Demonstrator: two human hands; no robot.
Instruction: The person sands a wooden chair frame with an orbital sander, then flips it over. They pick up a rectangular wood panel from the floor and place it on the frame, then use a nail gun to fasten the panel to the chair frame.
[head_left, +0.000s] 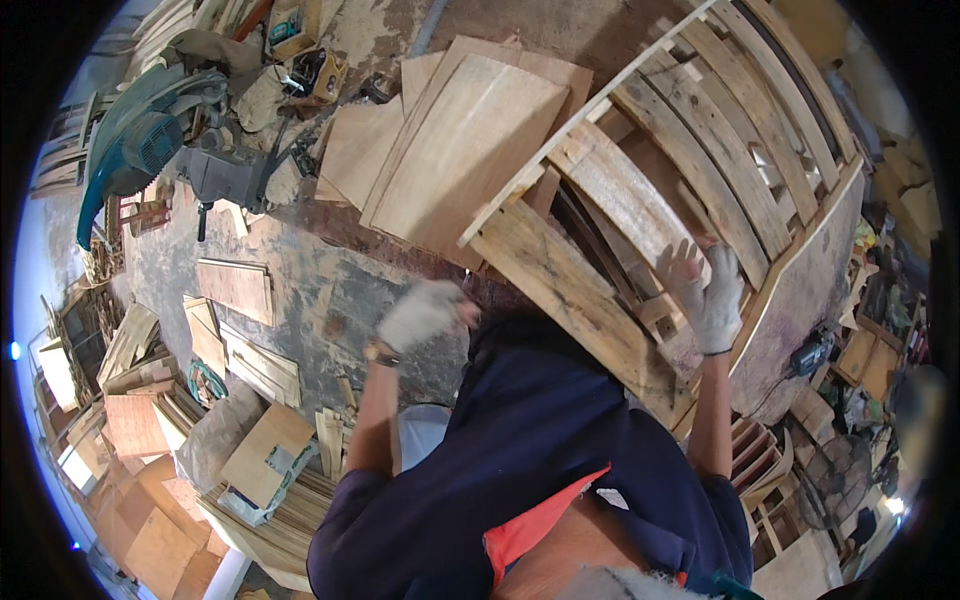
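A slatted wooden frame (700, 130), built like a pallet or crate side, slants across the right half of the view. Pale and weathered slats cross it with gaps between them. My right hand (714, 305), in a light work glove, lies at the near end of a whitish slat (625, 190), its fingers stretched out and casting a shadow on the wood. A brown, knotted board (580, 300) forms the frame's near left side. My left hand (428, 314), also gloved, is raised left of the frame, apart from it. Motion smears its fingers, so any small thing held there is hidden.
Thin plywood sheets (470, 140) are stacked beyond the frame's left side. A teal circular-blade saw (140, 150) stands at far left. Wood pieces (235, 285) and board stacks (290, 530) lie leftward. A power tool (812, 352) and a fan (835, 475) are at right.
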